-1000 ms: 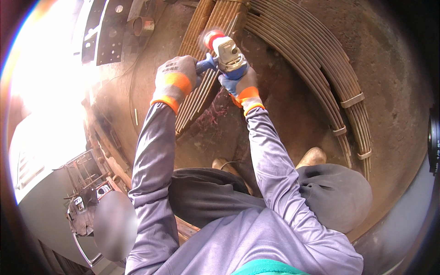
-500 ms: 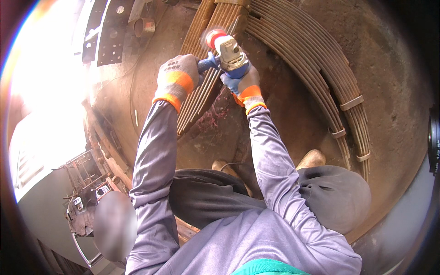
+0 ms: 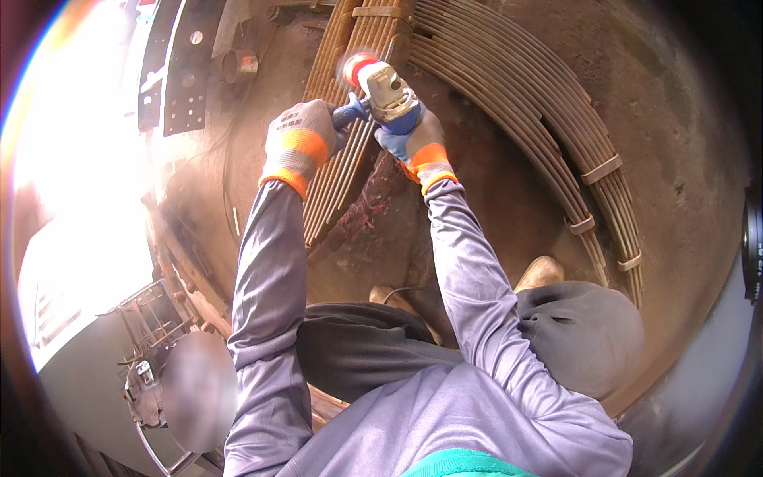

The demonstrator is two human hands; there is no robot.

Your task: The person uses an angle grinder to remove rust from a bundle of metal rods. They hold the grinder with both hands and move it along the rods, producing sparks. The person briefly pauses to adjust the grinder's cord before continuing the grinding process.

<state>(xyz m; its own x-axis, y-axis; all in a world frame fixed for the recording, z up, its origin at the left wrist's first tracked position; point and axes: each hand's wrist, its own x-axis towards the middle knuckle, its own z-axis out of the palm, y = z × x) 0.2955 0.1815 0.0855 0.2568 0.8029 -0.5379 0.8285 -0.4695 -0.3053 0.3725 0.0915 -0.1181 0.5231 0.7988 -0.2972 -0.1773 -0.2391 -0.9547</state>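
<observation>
A pale and blue angle grinder (image 3: 391, 97) with a blurred red wheel (image 3: 358, 71) is held over a stack of rusty leaf springs (image 3: 334, 191). My left hand (image 3: 299, 135), in a grey glove with orange cuff, is closed on the blue side handle. My right hand (image 3: 415, 143), gloved in grey, blue and orange, is closed around the grinder's body, below its head. The wheel is over the upper part of the springs; whether it touches the metal I cannot tell.
More curved spring stacks (image 3: 509, 87) arc to the right. Perforated dark plates (image 3: 179, 111) and a short pipe (image 3: 238, 67) lie upper left, beside glare. My boot (image 3: 540, 272) is near the springs. A metal rack (image 3: 143, 318) with clutter and a blurred oval shape are lower left.
The grinder and both hands have shifted a little left in the picture. The springs and background have shifted slightly too, so the view itself has moved. The grip is unchanged.
</observation>
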